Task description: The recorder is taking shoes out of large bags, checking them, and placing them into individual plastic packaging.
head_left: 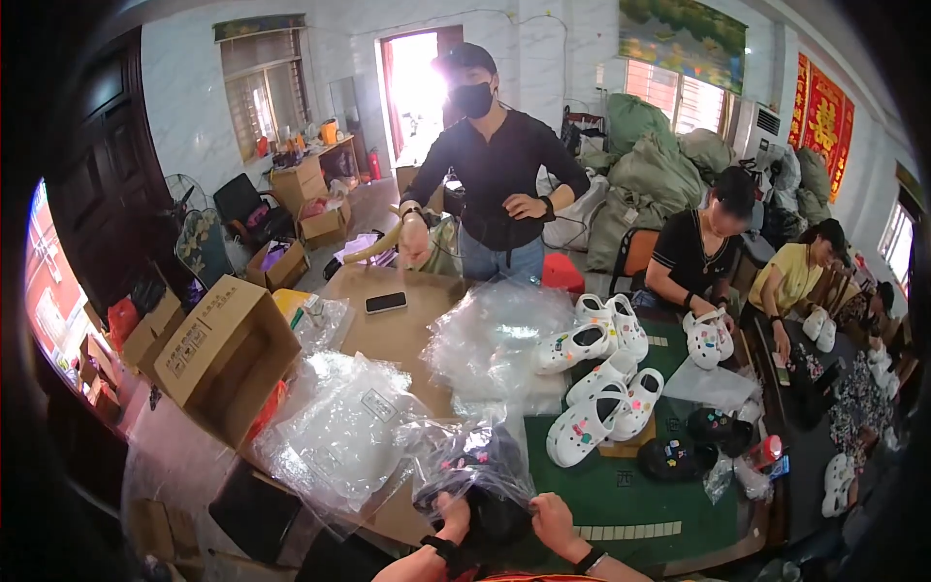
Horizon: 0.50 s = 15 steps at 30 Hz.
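A pair of black clogs (499, 514) with coloured charms sits partly inside a clear plastic bag (495, 436) at the table's near edge. My left hand (453, 516) is closed around the clogs on their left side, its thumb on top and the other fingers mostly hidden. On the right, my right hand (553, 524) pinches the bag's edge. Just left of the bag lies a pile of clear plastic bags (335, 427). Several white clogs (585, 424) with charms stand to the right, and a loose black clog (671, 460) rests near them on the green mat (621, 500).
An open cardboard box (228, 364) stands at the left. More clear bags (499, 335) and a phone (386, 303) lie farther back. A masked person (495, 184) stands across the table. Seated people handle white clogs (709, 339) at the right, near a red-capped bottle (764, 452).
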Each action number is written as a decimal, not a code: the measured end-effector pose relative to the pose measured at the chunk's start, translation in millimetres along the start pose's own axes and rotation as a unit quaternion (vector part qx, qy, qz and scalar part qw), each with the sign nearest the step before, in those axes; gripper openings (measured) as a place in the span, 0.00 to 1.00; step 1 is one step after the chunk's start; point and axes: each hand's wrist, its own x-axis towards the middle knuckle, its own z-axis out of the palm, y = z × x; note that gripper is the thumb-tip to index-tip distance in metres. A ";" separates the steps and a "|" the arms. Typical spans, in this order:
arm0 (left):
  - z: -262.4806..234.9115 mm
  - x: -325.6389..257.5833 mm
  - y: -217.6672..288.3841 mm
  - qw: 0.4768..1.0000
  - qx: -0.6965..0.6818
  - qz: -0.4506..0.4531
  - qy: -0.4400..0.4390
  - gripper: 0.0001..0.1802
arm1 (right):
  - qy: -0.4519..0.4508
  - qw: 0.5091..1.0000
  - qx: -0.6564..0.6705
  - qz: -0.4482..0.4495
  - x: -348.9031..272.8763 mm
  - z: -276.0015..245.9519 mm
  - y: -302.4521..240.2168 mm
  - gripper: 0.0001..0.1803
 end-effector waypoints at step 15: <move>-0.3 -38.5 76.6 0.995 0.044 0.065 0.057 0.12 | -0.156 0.957 0.138 0.204 -36.0 10.8 28.6 0.09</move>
